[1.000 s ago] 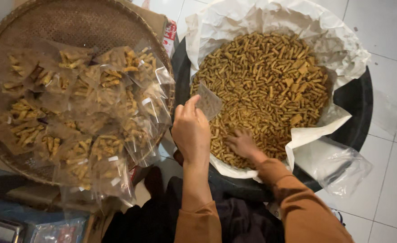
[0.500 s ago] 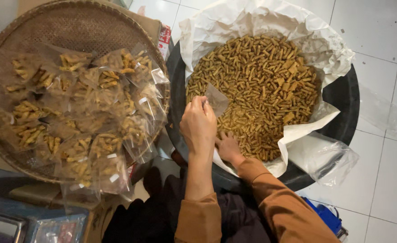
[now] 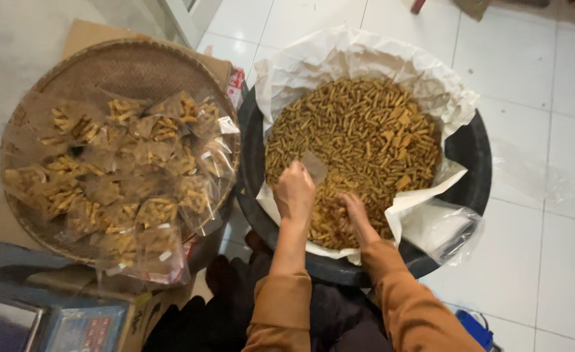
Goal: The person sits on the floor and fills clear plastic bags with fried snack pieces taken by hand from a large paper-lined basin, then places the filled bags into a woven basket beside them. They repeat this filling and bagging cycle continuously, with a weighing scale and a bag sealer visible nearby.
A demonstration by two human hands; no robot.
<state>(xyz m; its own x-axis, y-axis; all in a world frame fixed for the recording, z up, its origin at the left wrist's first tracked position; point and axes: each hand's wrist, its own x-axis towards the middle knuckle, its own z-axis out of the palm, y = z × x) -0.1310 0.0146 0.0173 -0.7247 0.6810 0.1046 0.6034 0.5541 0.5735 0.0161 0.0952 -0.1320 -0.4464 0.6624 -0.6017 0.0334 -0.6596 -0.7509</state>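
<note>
A big black basin [image 3: 471, 171] lined with white paper [image 3: 339, 60] holds a heap of golden stick snacks [image 3: 359, 137]. My left hand [image 3: 294, 190] is closed on a small clear plastic bag [image 3: 314, 166], held over the near edge of the heap. My right hand [image 3: 350, 210] is sunk in the snacks just to the right of it, fingers curled among the sticks; what it holds is hidden. Both arms wear orange-brown sleeves.
A round woven tray [image 3: 131, 68] on the left carries several filled clear bags of snacks [image 3: 121, 176]. A digital scale [image 3: 59, 326] sits at the bottom left. Loose clear plastic bags [image 3: 440, 228] lie by the basin's right side on the white tile floor [image 3: 548, 195].
My left hand has lowered the clear bag toward the snacks. My right hand has stayed buried in the heap beside it. The view has shifted slightly.
</note>
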